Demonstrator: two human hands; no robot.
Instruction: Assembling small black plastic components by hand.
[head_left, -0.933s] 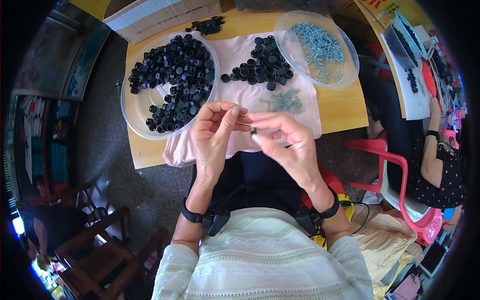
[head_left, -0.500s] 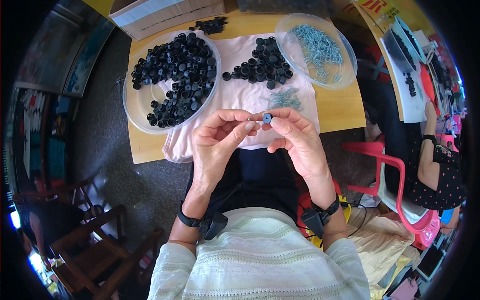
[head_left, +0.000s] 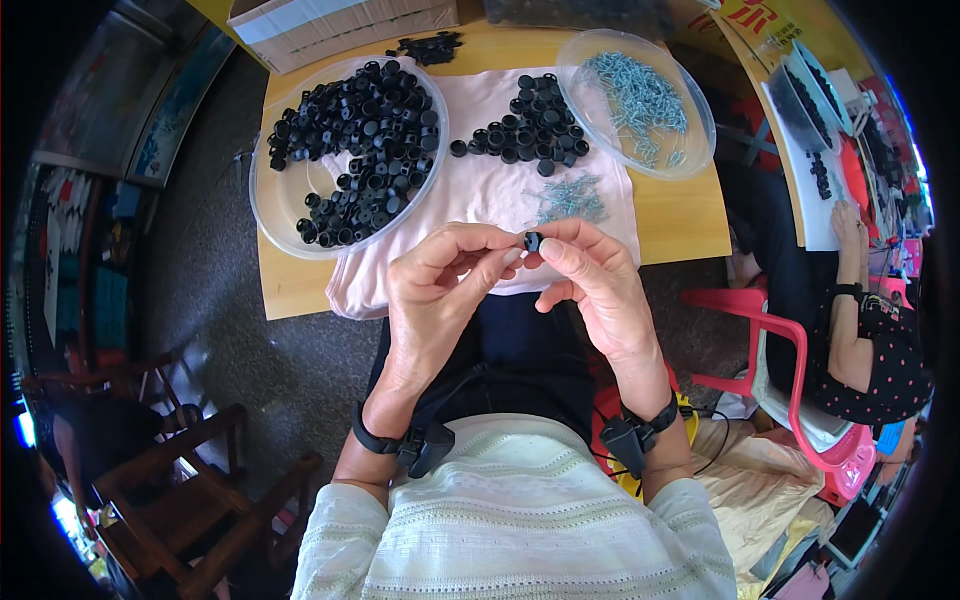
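Note:
My right hand (head_left: 602, 285) pinches a small black plastic knob (head_left: 532, 241) between thumb and fingers, above the table's front edge. Close against it, my left hand (head_left: 440, 280) is closed in a pinch on a screw; the fingertips hide nearly all of it now, though a metal tip showed a moment earlier. Just beyond my fingers lies a small heap of silvery screws (head_left: 570, 198) on the pink cloth (head_left: 465, 105). Farther off, a pile of black knobs (head_left: 525, 125) rests on the same cloth.
A round clear tub (head_left: 290, 237) full of black knobs stands at the left. At the far right, a clear tray (head_left: 700, 150) holds many screws. Behind are a cardboard box (head_left: 345, 30) and thin black parts (head_left: 425, 47). A co-worker's arm (head_left: 850, 320) shows beyond a pink chair (head_left: 790, 335).
My left fingertips have moved right, up against the knob, closing the gap between the hands. The knob has turned in my right fingers. The view has shifted slightly.

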